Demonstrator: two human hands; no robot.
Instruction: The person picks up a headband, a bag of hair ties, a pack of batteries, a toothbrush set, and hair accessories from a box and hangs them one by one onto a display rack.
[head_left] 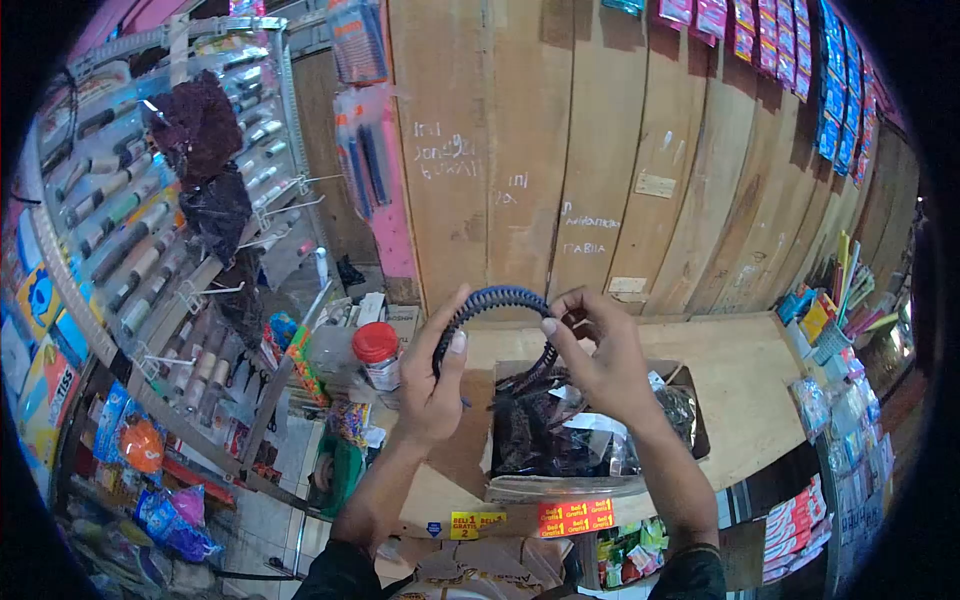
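Pale wooden plank wall [530, 130] at the far side, upright, scrawled with white writing. Nearer, a broad light-wood bench [745, 365], running off toward the right. To the left, a tall metal-framed rack [75, 285], crowded with small packaged goods.

On the bench, just right of the middle, an open cardboard box [570, 487] with dark, glossy plastic-wrapped contents [530, 440] inside.

Above the bench, left hand [432, 385] mostly closed, with thumb and fingers pinched on the left side of the hoop. Right hand [600, 365] partly open, fingers curled, thumb tip against the hoop's upper right side; exact contact of the other fingers hard to tell.

Between both hands, a dark blue-black, ridged hoop, apparently plastic [510, 296], arched upward, with the right side reaching down in front of the box contents. Unclear whether touching them. Judging by the grip, now at a stage of holding up and handling with both hands. For any change of grip, best to keep the left pinch firm and the right touch light, without spreading the curve too far.

Left of the hoop, a clear jar with a red lid [376, 342]. Smallest, at the bench's near edge, a yellow printed label [478, 525].
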